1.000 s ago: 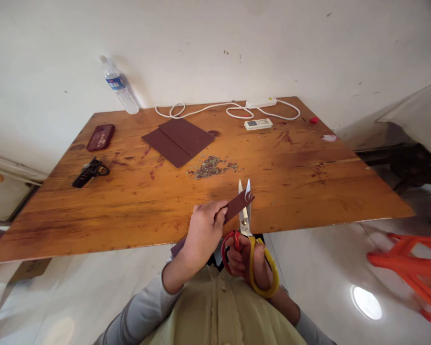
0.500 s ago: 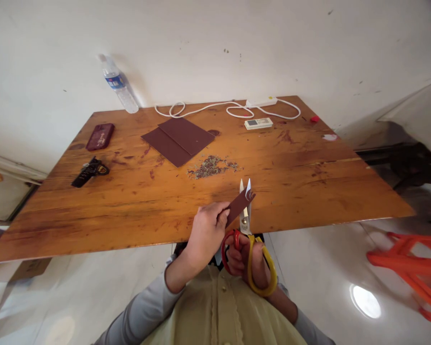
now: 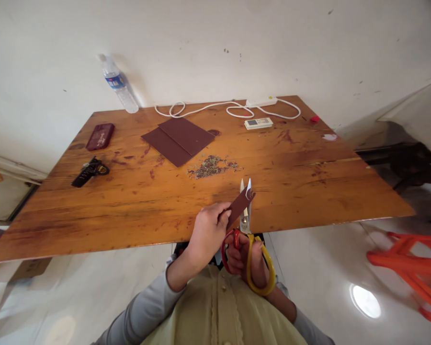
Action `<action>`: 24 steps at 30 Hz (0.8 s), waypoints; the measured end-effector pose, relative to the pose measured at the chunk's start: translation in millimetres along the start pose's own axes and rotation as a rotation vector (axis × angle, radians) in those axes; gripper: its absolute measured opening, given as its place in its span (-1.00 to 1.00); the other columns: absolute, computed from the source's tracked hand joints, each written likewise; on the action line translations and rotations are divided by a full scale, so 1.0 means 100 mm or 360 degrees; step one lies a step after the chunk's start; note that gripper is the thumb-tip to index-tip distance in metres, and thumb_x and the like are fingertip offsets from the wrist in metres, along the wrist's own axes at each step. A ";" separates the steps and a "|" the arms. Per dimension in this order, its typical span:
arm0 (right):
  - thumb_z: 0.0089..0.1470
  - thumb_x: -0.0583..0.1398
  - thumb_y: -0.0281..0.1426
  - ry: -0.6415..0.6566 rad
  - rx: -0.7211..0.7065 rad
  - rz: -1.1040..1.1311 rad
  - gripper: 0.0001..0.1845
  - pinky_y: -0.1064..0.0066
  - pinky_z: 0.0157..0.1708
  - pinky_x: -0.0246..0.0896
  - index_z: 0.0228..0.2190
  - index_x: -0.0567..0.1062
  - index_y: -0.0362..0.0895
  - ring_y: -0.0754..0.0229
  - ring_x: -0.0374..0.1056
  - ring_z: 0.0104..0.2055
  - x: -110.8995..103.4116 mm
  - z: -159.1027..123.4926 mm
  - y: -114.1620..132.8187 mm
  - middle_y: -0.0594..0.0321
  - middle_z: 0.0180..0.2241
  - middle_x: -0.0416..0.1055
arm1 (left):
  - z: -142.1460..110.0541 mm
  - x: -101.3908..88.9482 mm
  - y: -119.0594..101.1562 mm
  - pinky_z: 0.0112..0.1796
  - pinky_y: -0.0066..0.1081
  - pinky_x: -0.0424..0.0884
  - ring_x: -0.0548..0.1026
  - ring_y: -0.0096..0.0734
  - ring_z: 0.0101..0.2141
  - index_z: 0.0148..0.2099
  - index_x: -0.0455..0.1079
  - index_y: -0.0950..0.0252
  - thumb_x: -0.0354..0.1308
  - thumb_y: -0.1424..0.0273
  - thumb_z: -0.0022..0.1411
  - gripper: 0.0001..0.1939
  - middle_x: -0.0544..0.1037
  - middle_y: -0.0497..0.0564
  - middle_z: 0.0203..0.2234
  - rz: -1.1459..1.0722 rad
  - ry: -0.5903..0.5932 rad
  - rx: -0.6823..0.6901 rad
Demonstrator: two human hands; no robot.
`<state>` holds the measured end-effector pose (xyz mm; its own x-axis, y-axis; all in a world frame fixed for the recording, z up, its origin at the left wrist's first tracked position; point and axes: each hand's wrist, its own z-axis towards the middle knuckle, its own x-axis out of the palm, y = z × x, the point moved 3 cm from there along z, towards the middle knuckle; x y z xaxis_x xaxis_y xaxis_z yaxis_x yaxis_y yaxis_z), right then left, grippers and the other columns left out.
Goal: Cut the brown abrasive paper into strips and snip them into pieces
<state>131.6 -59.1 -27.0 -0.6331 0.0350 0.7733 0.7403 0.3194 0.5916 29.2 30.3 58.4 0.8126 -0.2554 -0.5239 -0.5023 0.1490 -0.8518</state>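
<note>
My left hand (image 3: 206, 232) pinches a narrow strip of dark brown paper (image 3: 240, 204) over the near edge of the wooden table (image 3: 136, 201). My right hand (image 3: 244, 258) grips a pair of scissors (image 3: 247, 235) with one red and one yellow handle loop. The blades point away from me, slightly apart, with the strip's far end between them. A small curl shows at the strip's tip. Beyond lies a pile of tiny cut scraps (image 3: 211, 166) and two stacked dark brown sheets (image 3: 178, 139).
A water bottle (image 3: 118, 86) leans against the wall at the back left. A maroon case (image 3: 100, 136) and a black tool (image 3: 89, 171) lie left. A white power strip with cable (image 3: 237, 108) and a remote (image 3: 258, 123) lie at the back. Orange stools (image 3: 413, 263) stand right.
My left hand has slid slightly right along the strip toward the scissors. The scissors and the right hand have stayed nearly still.
</note>
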 end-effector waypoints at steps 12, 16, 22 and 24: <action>-0.08 0.29 0.46 -0.0023 -0.0066 -0.0049 -0.18 0.51 -0.65 -0.05 -0.36 0.58 -0.08 0.35 -0.11 -0.60 -0.02 0.01 0.02 0.44 -0.54 0.14 | -0.02 0.01 0.01 -0.17 -0.41 0.51 0.68 -0.30 -0.24 -0.09 0.68 0.20 0.10 0.58 0.35 -0.66 0.77 -0.02 -0.25 -0.0067 0.0034 -0.0027; -0.11 0.30 0.46 -0.0004 -0.0015 -0.0035 -0.15 0.55 -0.68 -0.16 -0.33 0.58 -0.09 0.38 -0.18 -0.62 -0.05 0.02 0.01 0.49 -0.56 0.10 | -0.02 0.01 0.00 -0.15 -0.41 0.53 0.69 -0.30 -0.22 -0.09 0.68 0.19 0.10 0.58 0.34 -0.66 0.78 -0.02 -0.22 -0.0102 0.0029 -0.0039; -0.14 0.35 0.44 -0.0031 -0.0010 -0.0034 -0.19 0.56 -0.68 -0.20 -0.38 0.58 -0.09 0.40 -0.22 -0.61 -0.09 0.01 0.01 0.50 -0.56 0.07 | -0.02 0.03 0.01 -0.13 -0.41 0.54 0.70 -0.30 -0.20 -0.08 0.69 0.19 0.09 0.58 0.34 -0.65 0.79 -0.03 -0.20 -0.0196 0.0042 -0.0073; -0.13 0.35 0.43 -0.0039 -0.0025 -0.0039 -0.18 0.56 -0.68 -0.19 -0.37 0.59 -0.10 0.40 -0.22 -0.62 -0.08 0.01 0.01 0.50 -0.56 0.08 | -0.02 0.04 0.02 -0.15 -0.41 0.54 0.70 -0.31 -0.24 -0.09 0.69 0.20 0.10 0.56 0.34 -0.66 0.78 -0.03 -0.22 -0.0202 0.0046 -0.0098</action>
<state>137.3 -58.6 -33.3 -0.6564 0.0506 0.7527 0.7277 0.3057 0.6140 30.6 27.8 54.8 0.8623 -0.2961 -0.4108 -0.4138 0.0553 -0.9087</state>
